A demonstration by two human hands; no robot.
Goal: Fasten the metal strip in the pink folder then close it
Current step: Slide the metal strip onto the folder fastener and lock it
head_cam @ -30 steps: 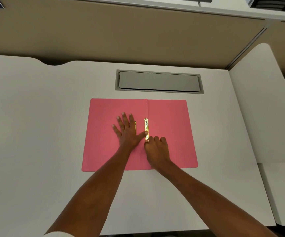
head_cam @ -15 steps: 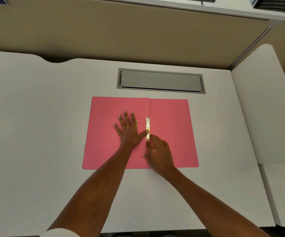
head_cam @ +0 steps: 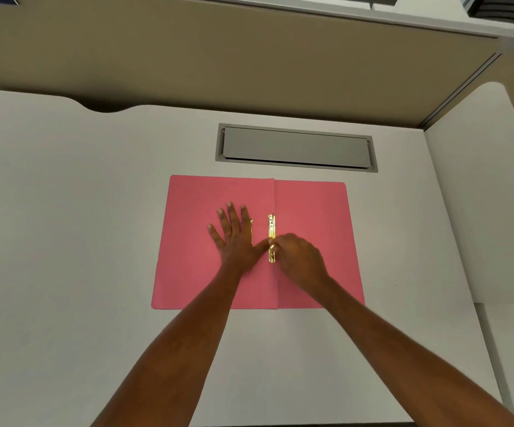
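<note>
- Left hand (head_cam: 234, 238): flat, palm down, fingers spread on the left leaf of the pink folder (head_cam: 314, 211); grips nothing. Thumb reaches right to touch the metal strip (head_cam: 271, 228) about midway along it.
- Right hand (head_cam: 300, 258): fingers curled, tips down on the near half of the strip; whether they pinch it or only press cannot be told.
- Strip: gold, lying along the fold, just right of the crease, between the two hands.
- A second gold piece (head_cam: 251, 231) shows at the left hand's index-finger edge, mostly hidden.
- Folder: open, flat on the white desk (head_cam: 64, 241), just in front of the grey cable hatch (head_cam: 295, 147).
</note>
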